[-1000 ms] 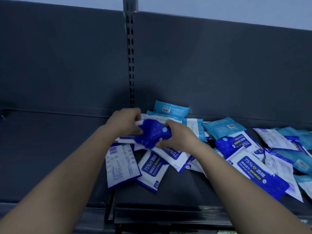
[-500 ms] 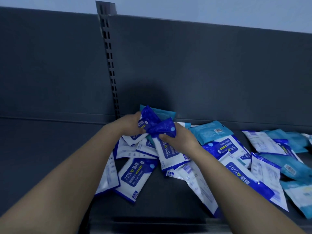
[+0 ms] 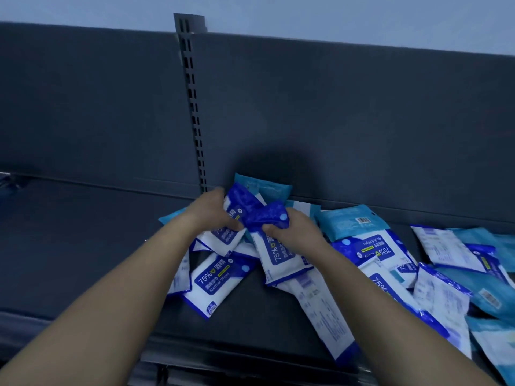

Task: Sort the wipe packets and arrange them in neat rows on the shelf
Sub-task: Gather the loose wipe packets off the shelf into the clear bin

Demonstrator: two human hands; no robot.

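Note:
Several wipe packets lie in a loose heap on the dark shelf (image 3: 83, 246). Some are white and dark blue, marked 75% Alcohol Wipes, such as one lying flat (image 3: 216, 280); others are light blue (image 3: 351, 221). My left hand (image 3: 214, 213) grips a blue-and-white packet (image 3: 239, 203) lifted above the heap. My right hand (image 3: 292, 229) grips another blue-and-white packet (image 3: 274, 247) by its dark blue top end. The two held packets touch each other between my hands.
The dark back panel rises behind the shelf, with a slotted upright post (image 3: 192, 101) just left of my hands. More packets spread to the right edge of view (image 3: 451, 249). The shelf's front lip (image 3: 223, 355) runs under my forearms.
The view has swung, so the heap sits further right again. Both hands have raised their packets slightly and brought them close together above the heap.

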